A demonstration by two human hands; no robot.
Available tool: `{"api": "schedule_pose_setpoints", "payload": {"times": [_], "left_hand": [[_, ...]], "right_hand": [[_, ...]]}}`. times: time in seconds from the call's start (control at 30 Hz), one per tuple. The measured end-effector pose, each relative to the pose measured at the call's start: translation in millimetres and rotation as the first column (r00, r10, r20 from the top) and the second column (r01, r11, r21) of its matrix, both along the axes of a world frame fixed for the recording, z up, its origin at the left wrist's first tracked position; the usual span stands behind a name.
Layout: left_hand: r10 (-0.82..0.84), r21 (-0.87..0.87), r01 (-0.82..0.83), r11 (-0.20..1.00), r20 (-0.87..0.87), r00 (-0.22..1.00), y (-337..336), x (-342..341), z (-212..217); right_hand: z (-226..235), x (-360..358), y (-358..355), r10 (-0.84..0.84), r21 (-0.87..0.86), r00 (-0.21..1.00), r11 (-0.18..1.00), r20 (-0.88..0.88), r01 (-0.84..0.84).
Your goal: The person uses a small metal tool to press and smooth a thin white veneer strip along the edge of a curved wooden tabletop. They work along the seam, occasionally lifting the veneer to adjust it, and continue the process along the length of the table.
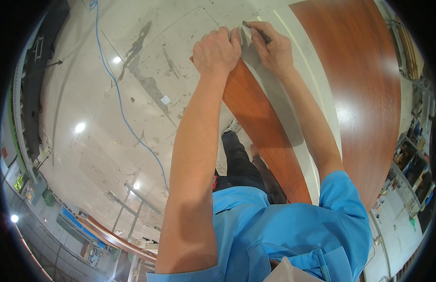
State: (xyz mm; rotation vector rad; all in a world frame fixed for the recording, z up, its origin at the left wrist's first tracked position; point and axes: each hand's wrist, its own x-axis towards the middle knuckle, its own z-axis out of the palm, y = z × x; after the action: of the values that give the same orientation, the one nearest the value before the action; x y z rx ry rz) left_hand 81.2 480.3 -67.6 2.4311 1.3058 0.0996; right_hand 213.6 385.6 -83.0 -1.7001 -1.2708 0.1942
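Note:
My left hand (215, 52) is closed over the far end of a narrow reddish-brown wood-grain board (269, 124), its fingers curled over the edge. The board stretches from there back toward my body. Just right of it, my right hand (278, 50) pinches a small dark hand tool (262, 35) with a pointed tip, which looks like a knife. The tool's tip is close to my left thumb, near the board's far end. Whether it touches the board I cannot tell. Below both hands on the right runs a pale grey surface (293, 103) with my arm's shadow on it.
A wide glossy reddish-brown panel (363, 89) lies to the right. A blue hose or cable (121, 105) snakes over the stained pale floor (86, 113) at left. Metal stands (133, 204) are at the lower left. Cluttered shelving (412, 174) stands at the far right.

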Motion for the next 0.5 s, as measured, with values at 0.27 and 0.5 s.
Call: {"api": "schedule_pose_setpoints", "payload": {"times": [0.27, 0.5], "left_hand": [[0.018, -0.005, -0.017, 1.000, 0.041, 0.999, -1.2, -0.1, -0.5], [0.011, -0.009, -0.010, 1.000, 0.026, 1.000, -0.9, 0.1, -0.8]], "right_hand": [[-1.2, 0.7, -2.5, -0.001, -0.023, 1.000, 1.000, 0.013, 0.002], [-2.0, 0.4, -3.6, 0.008, -0.017, 1.000, 1.000, -0.006, -0.008]]}}
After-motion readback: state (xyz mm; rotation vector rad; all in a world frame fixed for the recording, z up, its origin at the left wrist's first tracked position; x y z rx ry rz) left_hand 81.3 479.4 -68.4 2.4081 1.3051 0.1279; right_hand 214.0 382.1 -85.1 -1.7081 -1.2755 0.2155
